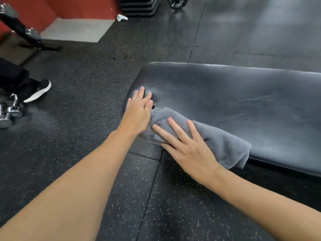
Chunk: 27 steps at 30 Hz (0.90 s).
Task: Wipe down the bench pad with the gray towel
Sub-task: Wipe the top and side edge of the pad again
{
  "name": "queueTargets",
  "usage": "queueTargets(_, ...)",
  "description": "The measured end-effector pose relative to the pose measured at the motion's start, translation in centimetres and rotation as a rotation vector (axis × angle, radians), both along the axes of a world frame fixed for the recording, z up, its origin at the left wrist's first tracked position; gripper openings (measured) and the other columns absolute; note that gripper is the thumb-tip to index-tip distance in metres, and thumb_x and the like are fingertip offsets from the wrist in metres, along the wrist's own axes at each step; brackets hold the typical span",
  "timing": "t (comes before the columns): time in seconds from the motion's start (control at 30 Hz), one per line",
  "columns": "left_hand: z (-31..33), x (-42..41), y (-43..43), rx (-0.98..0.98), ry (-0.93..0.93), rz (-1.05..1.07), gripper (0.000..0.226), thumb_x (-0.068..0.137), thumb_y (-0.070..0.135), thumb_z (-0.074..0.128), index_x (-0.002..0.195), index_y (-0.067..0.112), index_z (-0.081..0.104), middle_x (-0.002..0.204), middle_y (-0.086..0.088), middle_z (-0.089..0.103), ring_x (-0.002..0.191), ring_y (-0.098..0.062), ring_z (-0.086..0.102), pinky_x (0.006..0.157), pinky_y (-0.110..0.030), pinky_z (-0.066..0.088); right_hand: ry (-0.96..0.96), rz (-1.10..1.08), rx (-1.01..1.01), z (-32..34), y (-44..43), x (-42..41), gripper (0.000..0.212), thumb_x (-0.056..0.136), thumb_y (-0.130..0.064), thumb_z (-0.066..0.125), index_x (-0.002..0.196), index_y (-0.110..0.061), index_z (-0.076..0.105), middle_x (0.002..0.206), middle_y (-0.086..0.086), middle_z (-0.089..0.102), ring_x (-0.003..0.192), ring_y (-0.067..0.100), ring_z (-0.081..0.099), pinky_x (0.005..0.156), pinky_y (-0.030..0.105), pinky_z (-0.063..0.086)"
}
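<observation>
A black padded bench pad (234,101) runs from the middle to the right edge, its rounded end pointing left. The gray towel (220,141) lies crumpled along the pad's near edge, one corner hanging over the side. My right hand (187,146) presses flat on the towel, fingers spread. My left hand (139,110) rests flat on the pad's left end, fingers together, its palm edge touching the towel's left end. Streaks show on the pad surface.
Speckled black rubber floor surrounds the bench. Chrome dumbbells (8,113) lie at the left edge beside another person's shoe (39,91). A black rack leg (31,39) stands at upper left, a white bottle-like object (121,17) near stacked black steps (139,6).
</observation>
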<state>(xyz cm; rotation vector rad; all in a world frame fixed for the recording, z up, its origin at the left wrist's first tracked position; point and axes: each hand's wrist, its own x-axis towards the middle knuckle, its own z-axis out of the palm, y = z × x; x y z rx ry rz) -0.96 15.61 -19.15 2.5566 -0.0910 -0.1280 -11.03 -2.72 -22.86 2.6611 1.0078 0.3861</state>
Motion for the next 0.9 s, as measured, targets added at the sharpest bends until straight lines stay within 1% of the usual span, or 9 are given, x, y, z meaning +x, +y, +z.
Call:
queueTargets(0.13,0.2,-0.1,0.0,-0.004,-0.032,-0.009,0.048,0.107,0.027,0.032,0.152,0.013,0.035,0.167,-0.001,0.015,0.154,-0.015,0.006,0.122,-0.034,0.0,-0.189,-0.03,0.005,-2.2,-0.5,-0.3,0.061,0.096,-0.016,0.035,0.157,-0.024,0.028,0.171,0.005,-0.001,0.153,0.037,0.019,0.119,0.062,0.022)
queueTargets(0.27,-1.2,0.0,-0.7,0.181,-0.142,0.024,0.059,0.102,0.04,0.04,0.153,0.011,0.035,0.166,-0.009,0.02,0.153,-0.024,0.015,0.123,-0.043,0.007,-0.376,-0.12,-0.003,-4.7,-4.8,-2.3,0.07,0.096,0.0,0.004,0.157,-0.026,0.027,0.17,-0.002,0.006,0.152,0.031,0.025,0.12,0.054,0.024)
queueTargets(0.37,-2.2,-1.7,-3.5,0.241,-0.289,0.027,0.061,0.1,0.044,0.039,0.151,0.009,0.038,0.163,-0.01,0.028,0.151,-0.026,0.022,0.124,-0.047,0.012,-0.48,-0.217,0.001,-6.3,-9.1,-4.7,0.068,0.097,0.0,0.01,0.154,-0.028,0.035,0.169,-0.005,0.002,0.154,0.029,0.018,0.121,0.052,0.017)
queueTargets(0.47,-2.1,-3.1,-8.6,0.145,-0.336,-0.197,0.052,0.101,0.042,0.042,0.148,0.019,0.045,0.161,0.002,0.034,0.149,-0.021,0.028,0.12,-0.041,0.023,-0.536,-0.318,0.042,-7.4,-14.2,-7.3,0.071,0.092,0.002,0.019,0.156,-0.028,0.032,0.171,-0.005,-0.001,0.156,0.029,0.006,0.123,0.053,0.007)
queueTargets(0.6,-1.6,-2.9,-15.1,0.05,-0.33,-0.431,0.041,0.104,0.03,0.043,0.142,0.022,0.053,0.157,0.005,0.041,0.146,-0.016,0.033,0.12,-0.033,0.023,-0.616,-0.605,0.292,-7.9,-19.7,-10.3,0.074,0.092,-0.009,0.052,0.159,-0.025,0.025,0.171,0.002,0.009,0.155,0.032,0.015,0.12,0.057,0.015)
queueTargets(0.67,-1.5,-2.8,-16.0,0.052,-0.358,-0.411,0.04,0.103,0.03,0.042,0.141,0.023,0.054,0.155,0.007,0.043,0.143,-0.016,0.038,0.117,-0.03,0.024,-0.636,-0.709,0.479,-8.0,-20.2,-10.6,0.059,0.105,-0.023,0.041,0.16,-0.023,0.02,0.171,0.001,0.005,0.156,0.031,0.008,0.121,0.06,0.011)
queueTargets(0.77,-1.6,-3.0,-15.8,0.07,-0.371,-0.392,0.04,0.104,0.031,0.041,0.141,0.024,0.054,0.155,0.009,0.043,0.142,-0.014,0.038,0.117,-0.028,0.023,-0.639,-0.825,0.853,-8.0,-16.9,-9.1,0.055,0.107,-0.032,0.036,0.159,-0.024,0.02,0.17,-0.003,-0.002,0.156,0.032,-0.005,0.122,0.061,-0.003)
queueTargets(0.83,-1.4,-3.1,-15.8,0.066,-0.375,-0.385,0.04,0.103,0.031,0.041,0.141,0.025,0.054,0.154,0.011,0.044,0.143,-0.012,0.037,0.116,-0.03,0.027,-0.621,-0.853,1.079,-8.1,-13.0,-7.7,0.053,0.106,-0.033,0.036,0.158,-0.023,0.027,0.17,-0.003,-0.003,0.154,0.037,-0.011,0.119,0.07,-0.001)
queueTargets(0.9,-1.5,-3.1,-15.9,0.058,-0.377,-0.38,0.039,0.103,0.032,0.043,0.139,0.027,0.055,0.154,0.013,0.044,0.142,-0.01,0.038,0.114,-0.031,0.031,-0.571,-0.821,1.151,-8.5,-9.6,-6.6,0.051,0.107,-0.034,0.036,0.157,-0.024,0.029,0.17,-0.001,-0.005,0.153,0.041,-0.015,0.114,0.077,0.004)
